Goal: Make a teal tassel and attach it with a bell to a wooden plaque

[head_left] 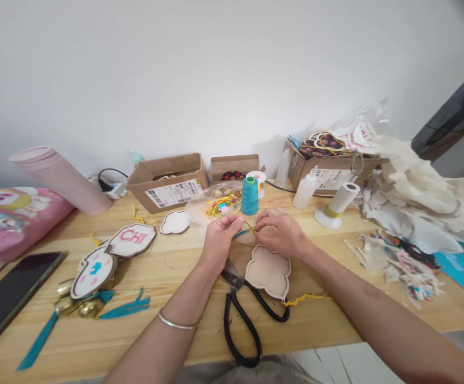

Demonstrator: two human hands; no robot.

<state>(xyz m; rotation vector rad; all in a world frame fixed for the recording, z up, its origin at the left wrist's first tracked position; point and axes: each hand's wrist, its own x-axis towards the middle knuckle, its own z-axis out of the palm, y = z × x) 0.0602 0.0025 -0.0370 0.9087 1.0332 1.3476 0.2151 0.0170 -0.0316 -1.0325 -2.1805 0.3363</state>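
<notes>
Both hands meet over the wooden table, beyond the cream scalloped piece. My left hand (223,234) is closed, its thumb and finger pinching one end of a short yellow cord (250,227). Close on its right, my right hand (280,230) pinches the same cord near its other end, fingers curled. Just below the right hand lies the cream scalloped piece (269,271), with a knotted yellow cord (306,298) at its lower corner. Under that piece and near the left wrist rest black-handled scissors (236,281). A teal thread spool (250,196) stands upright behind the hands.
Decorated plaques (132,240) with brass bells and teal tassels lie left, beside a phone (14,293) and a pink bottle (62,178). Cardboard boxes (168,184) line the wall. A white glue bottle (306,191), a paper roll (342,200) and fabric scraps (420,197) are at right.
</notes>
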